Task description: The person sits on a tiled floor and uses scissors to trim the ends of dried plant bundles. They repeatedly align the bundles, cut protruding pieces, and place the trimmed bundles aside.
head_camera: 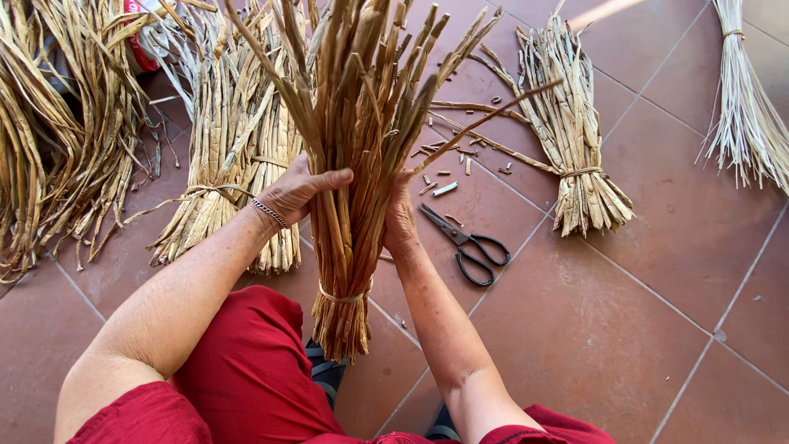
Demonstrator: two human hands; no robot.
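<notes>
Between 2 hands, L (296,191) & R (400,215) gripping, 1 tied reed bundle (355,164); 1 scissors (467,240) nearby

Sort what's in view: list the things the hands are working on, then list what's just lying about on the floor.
In hand:
- tied bundle of dried reed stalks, held upright
- left hand and right hand, one on each side of it

Lying about:
- black scissors
- cut stalk scraps
- tied bundle at right
- paler bundle in corner
- bundles at left
- terracotta tile floor

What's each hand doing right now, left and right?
Left hand: closed around the tied bundle of dried stalks, thumb across the front.
Right hand: pressed on the same bundle's other side; fingers hidden, grip cannot be told.
</notes>
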